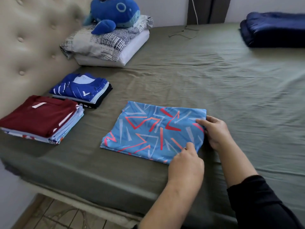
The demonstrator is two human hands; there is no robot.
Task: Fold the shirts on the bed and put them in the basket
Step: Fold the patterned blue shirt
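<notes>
Presently, step in hand: folding the light-blue patterned shirt (153, 131); lies flat on the olive bed sheet (214, 71) near the front edge, already reduced to a rectangle, looks one fold short of stack size (judgement).
Left hand (185, 160): at the shirt's near right corner, fingertips pinching the fabric edge, thumb and forefinger together on the cloth.
Right hand (214, 131): at the shirt's right edge, fingers curled round the hem at the far right corner, gripping it.
Finished work: maroon-topped stack (41, 118) by the front left corner of the bed; blue sports-shirt stack (82, 90) just behind it, near the padded headboard (24, 47). Both apart from the shirt in hand.
Basket: not in view; nothing placed in it as far as can be told.
Next move (judgement): lift the right edge with both hands, carry it leftward over the shirt, align edges, smooth flat; then transfer to a stack or the basket.
Care needed: thin slippery-looking fabric, corners likely to slide out of line unless kept level.
Elsewhere: blue plush whale (113, 12) on stacked pillows (107, 45); folded navy blanket (274, 28) at far right; thin cable (184, 33) on the sheet.
</notes>
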